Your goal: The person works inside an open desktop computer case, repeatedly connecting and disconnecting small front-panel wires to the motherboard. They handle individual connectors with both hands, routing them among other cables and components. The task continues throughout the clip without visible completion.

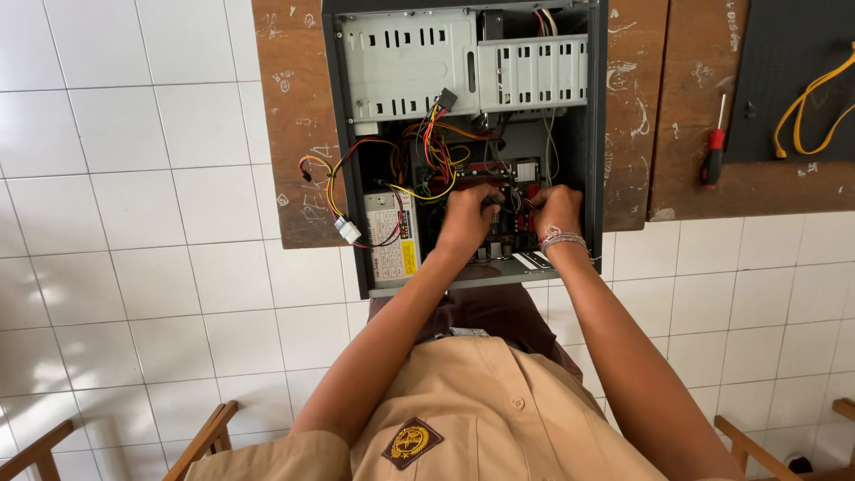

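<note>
Two hands reach down into an open computer case (463, 142) that lies on its side at the near edge of a scribbled wooden tabletop (285, 178). In the head view, the left hand (468, 214) is curled over the motherboard (508, 233) in the lower middle of the case, its fingers bent around something small and dark; what it grips cannot be told. The right hand (557, 209), with a beaded bracelet (564, 239) on its wrist, presses beside it on the same board, fingers bent down; whether it grasps anything is hidden. A bundle of coloured cables (427, 151) hangs just above the left hand, and the power supply (392, 236) sits at the case's near left corner. A red-handled screwdriver (713, 153) lies well apart on the right side of the tabletop, near yellow cables (806, 111) on a dark mat (784, 53).
</note>
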